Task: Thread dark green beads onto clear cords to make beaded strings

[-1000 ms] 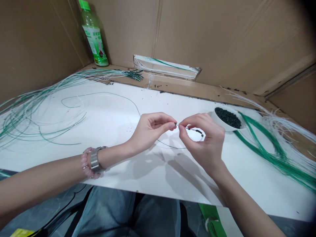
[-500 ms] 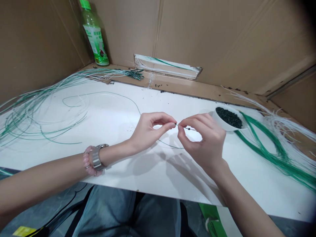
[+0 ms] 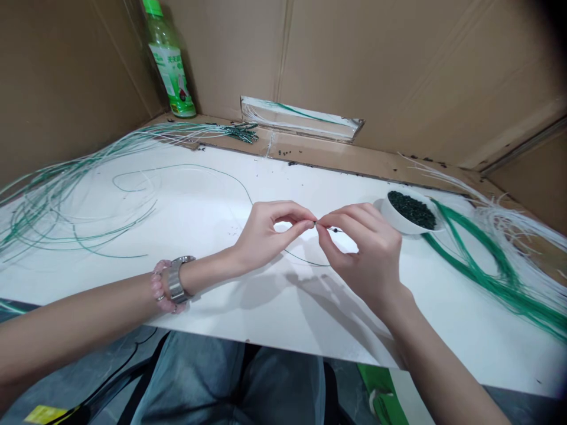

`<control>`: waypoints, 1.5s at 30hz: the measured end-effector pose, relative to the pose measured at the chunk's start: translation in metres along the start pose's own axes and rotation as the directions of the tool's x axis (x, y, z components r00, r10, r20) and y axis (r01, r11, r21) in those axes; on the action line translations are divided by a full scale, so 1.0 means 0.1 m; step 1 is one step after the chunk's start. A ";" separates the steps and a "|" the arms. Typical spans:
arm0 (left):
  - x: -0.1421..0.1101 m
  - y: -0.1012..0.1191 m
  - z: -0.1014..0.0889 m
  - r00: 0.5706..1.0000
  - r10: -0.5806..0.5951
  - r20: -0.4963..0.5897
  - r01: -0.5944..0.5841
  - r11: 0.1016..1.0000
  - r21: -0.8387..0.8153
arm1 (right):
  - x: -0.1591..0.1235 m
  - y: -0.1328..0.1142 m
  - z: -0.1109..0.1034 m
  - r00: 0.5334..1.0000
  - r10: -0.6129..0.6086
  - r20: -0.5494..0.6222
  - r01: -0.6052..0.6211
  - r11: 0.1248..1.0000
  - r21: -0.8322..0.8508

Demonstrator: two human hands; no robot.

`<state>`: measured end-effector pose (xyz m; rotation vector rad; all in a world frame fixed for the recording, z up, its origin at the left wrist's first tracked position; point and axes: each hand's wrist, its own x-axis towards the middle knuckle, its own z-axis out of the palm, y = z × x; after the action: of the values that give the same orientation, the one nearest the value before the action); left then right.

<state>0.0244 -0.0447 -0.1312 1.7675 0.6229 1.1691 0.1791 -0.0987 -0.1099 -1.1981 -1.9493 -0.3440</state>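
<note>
Thumb and forefinger of my left hand pinch a thin green cord, with a tiny dark bead showing at the fingertips. My right hand pinches at the same spot, its fingertips almost touching the left ones. Another dark bead sits on the strand just behind my right fingers. The cord loops below the hands and runs off behind the left hand across the white tabletop. Right of my right hand stands a white bowl full of small dark green beads.
Green and white cords spread over the left side, their beaded ends near the cardboard wall. A green bottle stands in the back left corner. Green cord bundles and white cords lie at the right.
My right fingertips have shifted slightly left, closing the small gap to my left fingertips. The left hand has hardly moved.
</note>
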 end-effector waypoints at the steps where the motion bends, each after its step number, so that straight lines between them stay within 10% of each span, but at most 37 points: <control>1: 0.00 0.00 -0.01 1.000 0.003 -0.004 -0.003 1.000 0.003 | 0.00 0.01 0.00 1.000 0.003 0.002 -0.003 0.999 0.035; 15: 0.02 -0.05 -0.02 0.999 -0.044 0.009 0.044 0.995 -0.090 | -0.03 0.08 0.06 0.939 0.341 0.049 -0.326 0.835 0.443; 31: 0.17 -0.20 -0.11 0.981 0.184 -0.055 -0.173 0.971 0.166 | 0.06 0.25 0.09 0.822 0.496 0.279 -0.568 0.751 0.337; 38: 0.22 -0.17 -0.10 0.994 0.103 0.041 -0.108 0.979 0.175 | 0.10 0.28 0.02 0.908 0.309 0.281 -0.392 0.863 0.319; 42: 0.20 -0.09 -0.12 0.992 -0.046 0.118 0.028 0.989 0.147 | 0.15 0.28 -0.01 0.857 0.462 0.228 -0.508 0.681 0.528; 45: 0.03 0.02 -0.19 0.925 -0.180 0.334 0.026 0.909 0.417 | 0.08 0.32 -0.05 0.710 0.675 0.202 -0.608 0.443 0.659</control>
<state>0.0090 -0.0357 -0.1248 2.2032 0.7601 0.6312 0.2069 -0.0803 -0.1058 -1.2490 -1.1741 0.6933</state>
